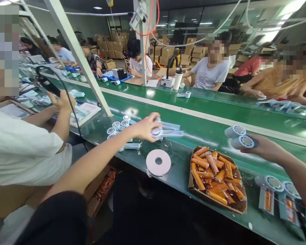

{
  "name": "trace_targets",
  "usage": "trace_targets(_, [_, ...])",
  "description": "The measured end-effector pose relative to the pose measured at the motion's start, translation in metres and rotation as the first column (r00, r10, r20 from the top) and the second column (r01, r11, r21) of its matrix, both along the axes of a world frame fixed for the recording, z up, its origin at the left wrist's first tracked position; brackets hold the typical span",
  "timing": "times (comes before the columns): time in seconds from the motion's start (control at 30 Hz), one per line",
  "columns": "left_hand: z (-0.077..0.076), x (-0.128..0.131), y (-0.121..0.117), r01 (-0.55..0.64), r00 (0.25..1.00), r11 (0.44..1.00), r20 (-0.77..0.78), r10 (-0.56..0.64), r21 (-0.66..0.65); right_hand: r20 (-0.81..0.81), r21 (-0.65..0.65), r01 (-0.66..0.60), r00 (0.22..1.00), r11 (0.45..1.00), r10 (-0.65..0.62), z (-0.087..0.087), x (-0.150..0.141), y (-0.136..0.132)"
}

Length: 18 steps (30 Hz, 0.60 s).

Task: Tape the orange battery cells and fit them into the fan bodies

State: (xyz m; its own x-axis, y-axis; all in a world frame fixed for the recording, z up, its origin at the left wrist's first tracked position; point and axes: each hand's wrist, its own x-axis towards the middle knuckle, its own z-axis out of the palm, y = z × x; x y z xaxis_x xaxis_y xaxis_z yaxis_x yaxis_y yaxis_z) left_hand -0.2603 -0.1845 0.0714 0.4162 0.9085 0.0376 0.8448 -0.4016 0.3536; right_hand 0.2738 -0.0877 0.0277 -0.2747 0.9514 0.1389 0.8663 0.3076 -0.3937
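Note:
My left hand [148,128] is closed around a pair of light-blue handheld fan housings [169,130], their long handles pointing right; motion blurs the round heads. Just left of it, several similar fan housings [116,126] lie grouped on the bench. Over the green belt, my right hand [266,149] grips two more light-blue fan housings [242,141] by their far-side parts, with the round grilles facing me. Below that hand, fan housings [270,183] with orange battery cells in their handles lie at the bench's right end. A cardboard box [192,185] of orange wired battery cells [216,173] stands between my hands.
A roll of pale tape [153,166] lies near the bench edge. The green conveyor belt [206,119] runs across, with a slanted metal post [79,58] at left. A co-worker [28,146] sits close on my left; others work across the belt. A white bottle [177,80] stands there.

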Motion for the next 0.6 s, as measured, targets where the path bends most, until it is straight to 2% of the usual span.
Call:
trace_targets(0.1, [-0.003,-0.069,-0.057,-0.169,0.985,0.978,-0.036,0.166,-0.12,-0.09,-0.116,-0.003,0.996,0.993,-0.008,0.011,-0.038,-0.025])
trace_targets(0.2, [-0.016,-0.101,-0.119,-0.311,0.949,0.94,0.007,0.315,-0.144,-0.129,-0.105,0.008,0.991,0.994,-0.022,0.02,-0.082,-0.043])
trace_targets(0.27, [-0.029,-0.106,-0.16,-0.379,0.916,0.913,0.083,0.393,-0.148,-0.124,-0.109,-0.051,0.992,0.993,0.037,0.027,-0.113,-0.051])
trace_targets(0.33, [-0.047,-0.107,-0.195,-0.418,0.885,0.891,0.143,0.443,-0.177,-0.113,-0.148,-0.174,0.981,0.974,0.158,0.035,-0.148,-0.054])
trace_targets(0.43, [-0.078,-0.105,-0.23,-0.419,0.864,0.88,0.201,0.462,-0.224,-0.061,-0.21,-0.396,0.918,0.894,0.392,0.039,-0.213,-0.052])
trace_targets(0.5, [-0.099,-0.104,-0.244,-0.411,0.848,0.879,0.251,0.466,-0.242,0.022,-0.249,-0.491,0.859,0.835,0.511,0.032,-0.262,-0.048])
trace_targets(0.6, [-0.124,-0.104,-0.26,-0.439,0.806,0.861,0.31,0.504,-0.259,0.162,-0.341,-0.529,0.782,0.777,0.602,0.009,-0.332,-0.045])
